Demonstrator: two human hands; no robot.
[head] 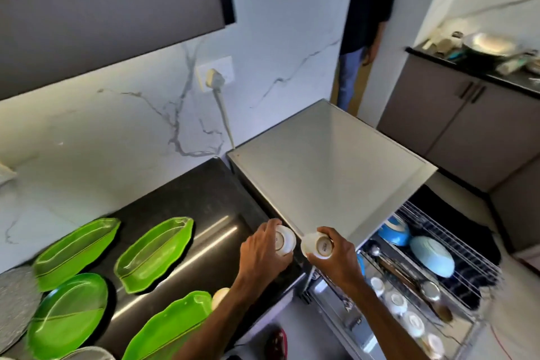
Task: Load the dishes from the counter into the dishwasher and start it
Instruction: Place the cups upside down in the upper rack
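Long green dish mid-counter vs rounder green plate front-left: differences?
The long green dish is narrow with pointed ends and a raised rim; the rounder green plate is a broad, flatter oval. The dish lies farther back; the plate sits nearer the front edge. Both are bright green, on the black counter.

White veined marble wall (292, 38), dark overhead cabinet (102, 3), grey cupboards (455, 126).

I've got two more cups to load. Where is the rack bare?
Bare wire shows along the right side of the rack, past the pale blue bowl. The near row of white cups and the ladles beside them are crowded. The dishwasher top is bare too.
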